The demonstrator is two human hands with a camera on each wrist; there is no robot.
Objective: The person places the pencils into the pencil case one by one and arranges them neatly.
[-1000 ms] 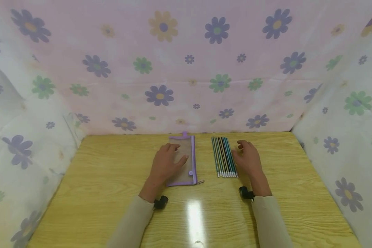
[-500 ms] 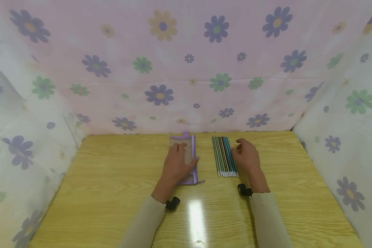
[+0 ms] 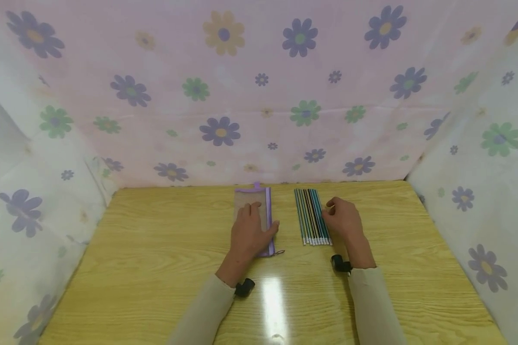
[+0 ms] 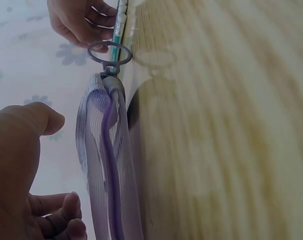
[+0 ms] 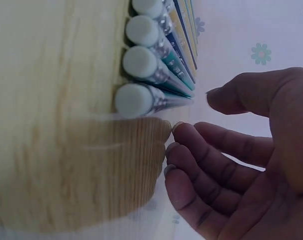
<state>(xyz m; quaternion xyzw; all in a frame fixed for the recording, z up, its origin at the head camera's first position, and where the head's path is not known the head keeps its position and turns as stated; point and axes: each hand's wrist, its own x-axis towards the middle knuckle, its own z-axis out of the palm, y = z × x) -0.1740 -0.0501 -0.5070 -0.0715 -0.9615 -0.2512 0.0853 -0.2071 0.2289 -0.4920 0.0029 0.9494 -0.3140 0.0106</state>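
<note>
A mesh zip pouch with purple trim point(image 3: 269, 206) lies flat on the table, its zip edge facing right. Over it hovers my left hand point(image 3: 249, 232), thumb spread apart and fingers slightly bent, holding nothing. The left wrist view catches the zip edge point(image 4: 110, 160) end-on, a pull ring point(image 4: 110, 54) at its tip. To the right lie several pencils point(image 3: 311, 215) side by side in a row, eraser ends toward me. My right hand point(image 3: 344, 221) is beside the row's right side, thumb and loosely curved fingers apart. White erasers point(image 5: 135, 100) sit close to its fingertips in the right wrist view.
The wood-grain table point(image 3: 155, 268) is closed in by flowered cloth point(image 3: 259, 115) at the back and both sides. Each wrist carries a small black camera, one of them the left wrist camera point(image 3: 244, 287). A bright reflection shows on the table's front part.
My left hand has moved right across the pouch, its thumb now over the zip edge. My right hand stays beside the pencils, thumb and forefinger slightly nearer each other.
</note>
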